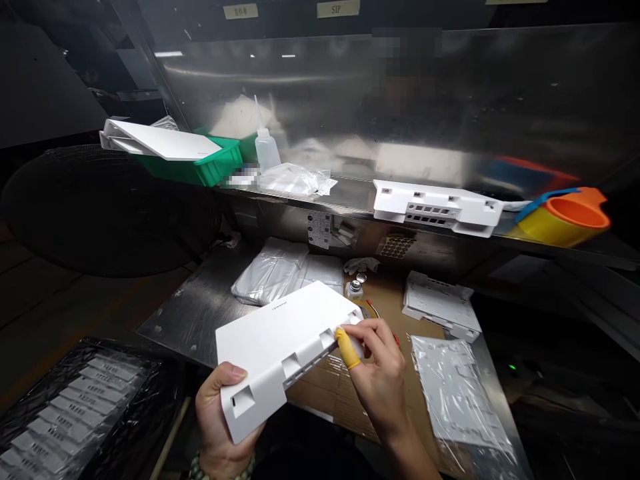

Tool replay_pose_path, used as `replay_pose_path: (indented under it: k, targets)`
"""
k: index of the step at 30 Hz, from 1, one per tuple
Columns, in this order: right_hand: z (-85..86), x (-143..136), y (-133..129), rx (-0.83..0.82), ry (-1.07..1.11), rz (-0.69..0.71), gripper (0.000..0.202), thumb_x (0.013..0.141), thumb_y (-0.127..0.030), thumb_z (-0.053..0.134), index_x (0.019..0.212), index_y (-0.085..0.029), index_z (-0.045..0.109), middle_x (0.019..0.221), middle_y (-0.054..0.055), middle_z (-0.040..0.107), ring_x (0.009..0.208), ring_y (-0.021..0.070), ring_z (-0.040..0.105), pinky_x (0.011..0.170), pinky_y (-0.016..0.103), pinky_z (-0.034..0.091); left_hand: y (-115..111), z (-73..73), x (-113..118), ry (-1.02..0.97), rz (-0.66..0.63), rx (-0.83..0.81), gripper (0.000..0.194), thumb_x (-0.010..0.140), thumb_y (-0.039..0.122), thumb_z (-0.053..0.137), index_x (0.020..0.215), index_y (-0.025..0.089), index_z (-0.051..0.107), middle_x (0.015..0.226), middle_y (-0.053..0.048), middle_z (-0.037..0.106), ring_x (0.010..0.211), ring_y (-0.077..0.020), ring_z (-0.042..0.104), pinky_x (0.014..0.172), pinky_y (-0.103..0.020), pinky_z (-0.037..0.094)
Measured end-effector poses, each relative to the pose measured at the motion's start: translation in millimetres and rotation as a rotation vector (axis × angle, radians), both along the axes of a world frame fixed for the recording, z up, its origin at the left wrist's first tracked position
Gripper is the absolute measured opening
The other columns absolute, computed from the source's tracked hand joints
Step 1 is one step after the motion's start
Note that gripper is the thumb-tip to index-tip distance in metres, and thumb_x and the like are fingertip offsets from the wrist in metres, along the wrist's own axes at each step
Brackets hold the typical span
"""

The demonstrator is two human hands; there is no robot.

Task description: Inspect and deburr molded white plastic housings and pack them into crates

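A white plastic housing (280,333) with a small HUAWEI mark is held tilted above the table. My left hand (223,410) grips its near left corner, thumb on top and the other fingers underneath. Along the housing's right edge run several square recesses. My right hand (380,367), a yellow finger cot (347,350) over its thumb, has its fingers pinched together at that edge, beside a recess. Something whitish shows beneath these fingers, too hidden to name. Behind the housing stands a small bottle (355,288) with its metal lid raised.
On the table lie bagged white parts (273,270), a white housing (440,303) and a plastic-wrapped panel (460,390). The shelf bears a green bin (215,167), a squeeze bottle (267,150), another housing (435,207) and tape rolls (565,217). A black-lined crate (165,380) sits lower left.
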State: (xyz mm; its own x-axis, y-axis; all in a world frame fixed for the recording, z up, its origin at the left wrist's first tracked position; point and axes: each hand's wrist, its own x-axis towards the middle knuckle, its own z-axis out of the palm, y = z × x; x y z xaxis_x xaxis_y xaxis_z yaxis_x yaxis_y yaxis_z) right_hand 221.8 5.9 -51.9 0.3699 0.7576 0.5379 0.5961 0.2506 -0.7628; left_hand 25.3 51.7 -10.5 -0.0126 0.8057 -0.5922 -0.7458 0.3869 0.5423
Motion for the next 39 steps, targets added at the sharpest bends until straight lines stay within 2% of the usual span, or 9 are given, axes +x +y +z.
replay_pose_path:
  k: [4, 8, 12, 17, 23, 29, 35, 37, 39]
  targets:
    - [-0.9, -1.4, 0.6, 0.013, -0.013, 0.025, 0.016, 0.093, -0.011, 0.064, 0.102, -0.022, 0.072, 0.093, 0.003, 0.06, 0.083, 0.0159, 0.058, 0.07, 0.028, 0.046, -2.3, 1.8, 1.7, 0.024, 0.01, 0.01, 0.077, 0.056, 0.007, 0.054, 0.132, 0.019, 0.063, 0.085, -0.005, 0.081, 0.076, -0.0324, 0.077, 0.076, -0.05, 0.065]
    - [-2.6, 2.2, 1.5, -0.001, 0.013, -0.024, 0.013, 0.093, -0.014, 0.066, 0.102, -0.022, 0.072, 0.094, 0.004, 0.06, 0.084, 0.0163, 0.059, 0.067, 0.028, 0.046, -2.7, 1.8, 2.5, 0.03, 0.015, 0.008, 0.077, 0.056, 0.007, 0.056, 0.132, 0.019, 0.064, 0.087, -0.006, 0.081, 0.081, -0.0341, 0.077, 0.076, -0.051, 0.065]
    - [-4.4, 4.2, 2.0, -0.003, -0.01, 0.018, 0.014, 0.093, -0.013, 0.065, 0.102, -0.023, 0.072, 0.094, 0.004, 0.061, 0.084, 0.0166, 0.06, 0.07, 0.029, 0.047, -1.1, -1.2, 1.7, 0.011, -0.007, 0.013, 0.077, 0.057, 0.007, 0.056, 0.133, 0.019, 0.063, 0.09, -0.007, 0.081, 0.081, -0.0341, 0.077, 0.076, -0.052, 0.065]
    - [2.4, 6.2, -1.1, 0.004, 0.037, -0.037, 0.012, 0.093, -0.015, 0.067, 0.101, -0.023, 0.072, 0.093, 0.004, 0.06, 0.082, 0.0158, 0.058, 0.063, 0.027, 0.045, 1.3, -7.0, -1.9, -0.017, -0.022, 0.034, 0.077, 0.06, 0.006, 0.055, 0.135, 0.02, 0.062, 0.093, -0.007, 0.081, 0.084, -0.0344, 0.077, 0.079, -0.053, 0.064]
    - [8.8, -16.8, -3.3, 0.024, 0.033, 0.117, 0.015, 0.092, -0.011, 0.065, 0.1, -0.021, 0.072, 0.089, 0.003, 0.059, 0.078, 0.0154, 0.058, 0.066, 0.027, 0.047, 1.0, -9.1, -0.8, -0.045, -0.037, 0.033, 0.077, 0.06, 0.007, 0.055, 0.135, 0.018, 0.062, 0.093, -0.008, 0.082, 0.083, -0.0348, 0.077, 0.081, -0.054, 0.063]
    - [5.9, -18.0, 0.8, 0.038, 0.005, 0.045, 0.014, 0.093, -0.012, 0.064, 0.098, -0.021, 0.072, 0.089, 0.004, 0.059, 0.08, 0.0161, 0.059, 0.066, 0.028, 0.047, 1.1, -4.3, 2.8, -0.086, -0.035, 0.015, 0.071, 0.061, 0.006, 0.054, 0.131, 0.016, 0.066, 0.078, -0.007, 0.08, 0.079, -0.0344, 0.077, 0.08, -0.054, 0.064]
    - [4.6, -8.8, 5.5, 0.016, -0.043, 0.09, 0.012, 0.092, -0.014, 0.066, 0.1, -0.022, 0.072, 0.092, 0.004, 0.059, 0.082, 0.016, 0.059, 0.067, 0.028, 0.047, 1.5, -1.7, 4.3, -0.108, -0.044, 0.008, 0.067, 0.062, 0.008, 0.054, 0.128, 0.012, 0.065, 0.077, -0.008, 0.079, 0.078, -0.0336, 0.077, 0.081, -0.053, 0.063]
    - [6.5, -10.5, 5.7, 0.016, -0.024, 0.088, 0.013, 0.093, -0.014, 0.066, 0.101, -0.022, 0.071, 0.092, 0.004, 0.058, 0.081, 0.0157, 0.058, 0.067, 0.027, 0.047, 2.1, -2.3, 5.0, -0.117, -0.061, 0.021, 0.065, 0.063, 0.009, 0.054, 0.127, 0.011, 0.065, 0.077, -0.008, 0.078, 0.08, -0.0341, 0.077, 0.083, -0.054, 0.062]
    - [11.3, -18.9, 3.8, 0.031, -0.009, 0.154, 0.015, 0.092, -0.013, 0.066, 0.102, -0.022, 0.071, 0.09, 0.003, 0.057, 0.079, 0.0149, 0.057, 0.064, 0.026, 0.047, 2.2, -3.4, 6.7, -0.135, -0.075, 0.044, 0.064, 0.064, 0.01, 0.054, 0.126, 0.011, 0.066, 0.077, -0.008, 0.078, 0.083, -0.0344, 0.077, 0.086, -0.055, 0.061]
